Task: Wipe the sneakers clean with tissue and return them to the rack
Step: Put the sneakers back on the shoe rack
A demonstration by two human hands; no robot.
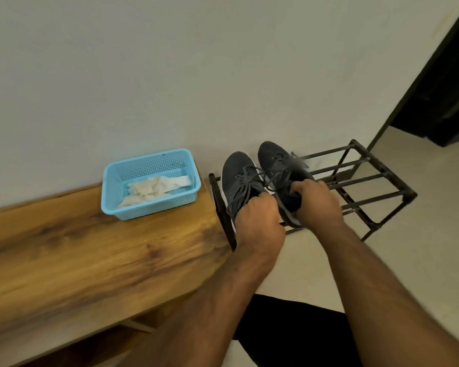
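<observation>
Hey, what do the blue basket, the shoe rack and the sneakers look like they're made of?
Blue basket: looks like moulded plastic, with perforated walls and an even, slightly glossy colour.
Shoe rack: probably metal, thin dark tubes with a matte finish, joined at boxy corner pieces.
Sneakers: dark knit or mesh fabric uppers, with fine texture and small holes, matching laces and pale soles that may be rubber or foam.

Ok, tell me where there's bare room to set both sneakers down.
Free: the wooden tabletop in front of the blue basket, and the rack bars right of the right hand. Crowded: the rack's left end, where the left hand and right hand hold the sneakers; the basket holds tissue.
</observation>
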